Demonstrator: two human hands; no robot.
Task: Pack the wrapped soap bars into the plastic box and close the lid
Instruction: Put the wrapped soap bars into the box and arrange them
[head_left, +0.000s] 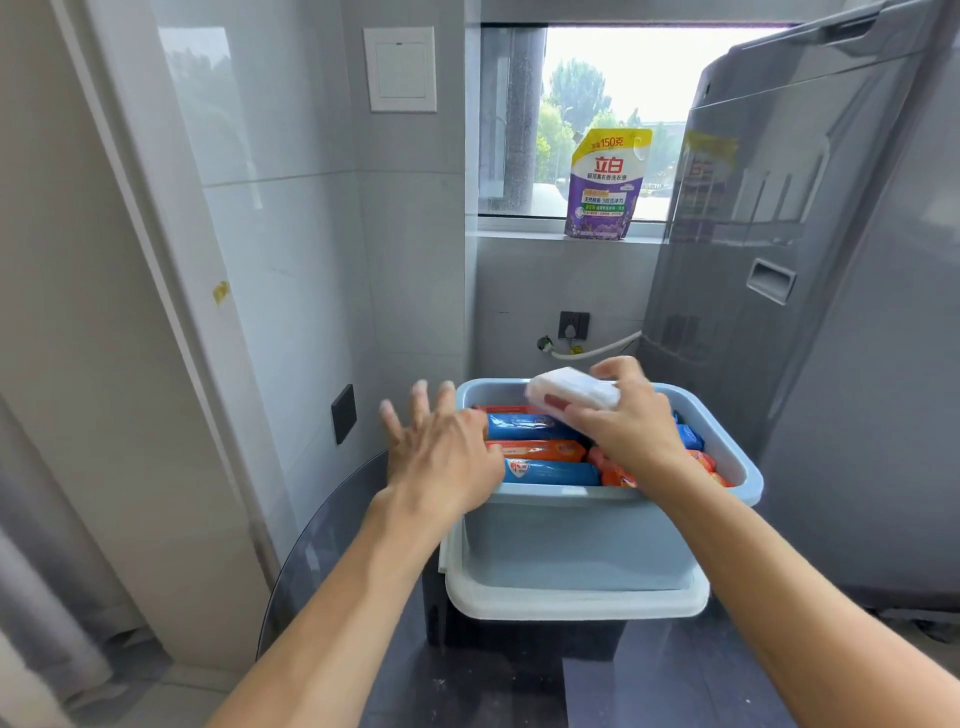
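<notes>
A light blue plastic box (597, 540) stands on a dark glass table, and its white lid (571, 603) sits under its base. Several blue and orange wrapped soap bars (545, 449) lie packed in rows inside. My right hand (628, 421) grips a white wrapped soap bar (571, 395) over the far side of the box. My left hand (441, 452) hovers at the box's left rim with its fingers spread, blurred, holding nothing.
A grey washing machine (810, 291) stands close on the right. A purple detergent pouch (605, 184) stands on the windowsill behind. Tiled walls close in on the left and back. The round dark table (353, 561) carries the box near its edge.
</notes>
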